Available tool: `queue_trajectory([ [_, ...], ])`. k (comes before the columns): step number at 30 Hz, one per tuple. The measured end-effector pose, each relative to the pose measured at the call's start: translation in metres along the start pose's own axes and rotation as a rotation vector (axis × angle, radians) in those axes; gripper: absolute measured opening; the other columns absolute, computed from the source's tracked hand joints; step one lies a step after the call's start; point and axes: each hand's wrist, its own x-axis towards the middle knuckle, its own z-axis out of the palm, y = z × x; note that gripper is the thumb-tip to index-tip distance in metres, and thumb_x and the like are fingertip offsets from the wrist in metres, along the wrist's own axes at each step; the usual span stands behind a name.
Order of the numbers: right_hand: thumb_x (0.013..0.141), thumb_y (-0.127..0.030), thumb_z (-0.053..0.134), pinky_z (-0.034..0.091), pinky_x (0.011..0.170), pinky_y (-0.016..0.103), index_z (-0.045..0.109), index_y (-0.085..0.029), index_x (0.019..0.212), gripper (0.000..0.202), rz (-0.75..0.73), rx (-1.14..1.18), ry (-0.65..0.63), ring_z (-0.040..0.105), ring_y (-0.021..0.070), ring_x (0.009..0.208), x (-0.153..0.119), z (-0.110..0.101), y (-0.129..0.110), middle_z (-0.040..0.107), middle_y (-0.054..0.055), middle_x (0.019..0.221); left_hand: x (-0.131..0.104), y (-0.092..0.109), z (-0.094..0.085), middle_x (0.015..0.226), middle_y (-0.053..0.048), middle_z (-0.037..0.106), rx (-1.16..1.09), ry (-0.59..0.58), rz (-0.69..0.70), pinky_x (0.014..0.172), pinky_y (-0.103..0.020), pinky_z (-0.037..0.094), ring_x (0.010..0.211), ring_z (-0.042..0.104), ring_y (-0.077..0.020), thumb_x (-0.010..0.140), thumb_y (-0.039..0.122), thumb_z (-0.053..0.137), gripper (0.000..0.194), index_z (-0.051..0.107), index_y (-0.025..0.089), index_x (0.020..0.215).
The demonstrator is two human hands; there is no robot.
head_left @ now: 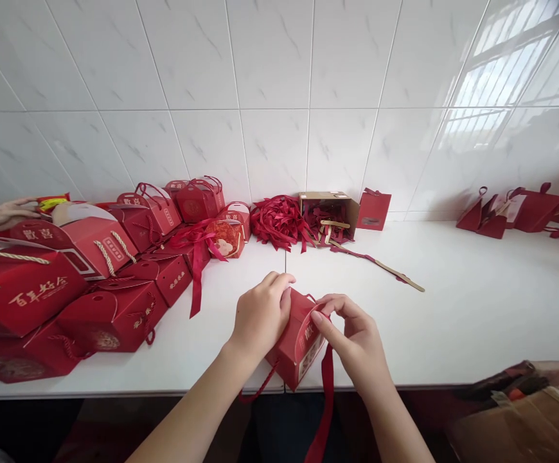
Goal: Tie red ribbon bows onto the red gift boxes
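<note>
A small red gift box [295, 350] with printed characters stands near the table's front edge between my hands. My left hand [263, 312] wraps over its left side and top, fingers closed against the card. At the top right of the box, my right hand [351, 328] pinches a red ribbon [326, 379] between thumb and forefinger. The ribbon hangs down past the table edge. A twisted red cord [263, 384] trails from the box's lower left. My left palm hides the far left side of the box.
Several red gift boxes [130, 308] are stacked at left, where another person's hand [12, 212] holds a yellow-red packet [53, 202]. A ribbon heap [279, 222] and an open carton [354, 218] stand by the wall. Small red bags [540, 209] sit at right; a cardboard box [525, 418] is below.
</note>
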Motion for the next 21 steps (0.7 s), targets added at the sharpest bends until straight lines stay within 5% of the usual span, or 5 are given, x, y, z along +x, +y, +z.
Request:
queue_trajectory([
  [4,0.07,-0.032,0.071,0.043,0.063,0.027,0.054,-0.022,0.081,0.023,0.072,0.134,-0.067,0.052,0.0146,0.069,0.005,-0.007,0.003,0.058,0.0,0.078,0.0,-0.001,0.002,0.098,0.001,0.067,-0.041,0.005,0.022,0.06,-0.024,0.045,0.076,0.064,-0.0149,0.085,0.019,0.041,0.025,0.06,0.026,0.099],
  [12,0.076,-0.031,0.066,0.044,0.066,0.027,0.064,-0.022,0.09,0.017,0.158,0.158,-0.383,0.056,0.0152,0.075,0.011,-0.022,-0.009,0.063,0.002,0.085,0.0,0.004,0.001,0.1,0.004,0.066,-0.1,-0.032,0.049,0.062,-0.025,0.046,0.08,0.064,-0.0145,0.084,0.017,0.043,0.024,0.059,0.027,0.099],
  [16,0.075,-0.027,0.066,0.044,0.065,0.029,0.066,-0.021,0.079,0.007,0.145,0.173,-0.332,0.053,0.0146,0.07,0.012,-0.021,-0.015,0.062,0.001,0.077,0.0,0.005,0.001,0.1,0.004,0.067,-0.107,-0.039,0.045,0.063,-0.025,0.047,0.08,0.064,-0.0148,0.084,0.017,0.043,0.025,0.059,0.028,0.099],
  [21,0.071,-0.022,0.071,0.047,0.069,0.036,0.066,-0.025,0.075,0.006,-0.036,0.181,-0.081,0.057,0.0207,0.078,-0.011,-0.034,-0.043,0.064,0.003,0.077,0.0,0.005,0.0,0.102,0.004,0.067,-0.122,-0.047,0.021,0.067,-0.026,0.048,0.086,0.064,-0.0161,0.084,0.019,0.043,0.025,0.059,0.028,0.1],
])
